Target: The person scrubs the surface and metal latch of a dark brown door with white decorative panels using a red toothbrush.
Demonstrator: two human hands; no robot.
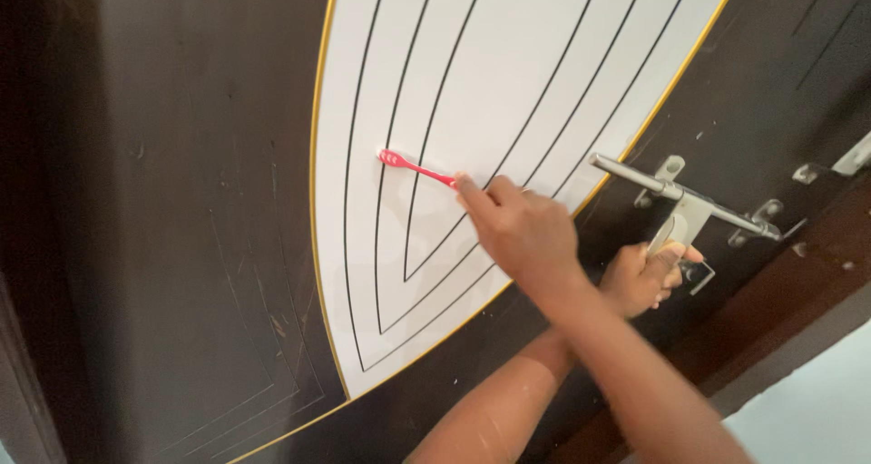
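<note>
The white panel [508, 74] lies flat and open above the hands; the metal latch [689, 201] juts out at right, crowding the door [181, 246] there.

Slim pink toothbrush [415, 167], head with white bristles pressed against the door's white panel [472, 83] of black curved lines, handle slanting down to the right, silver metal door latch [687, 203], angled across dark wood
</note>
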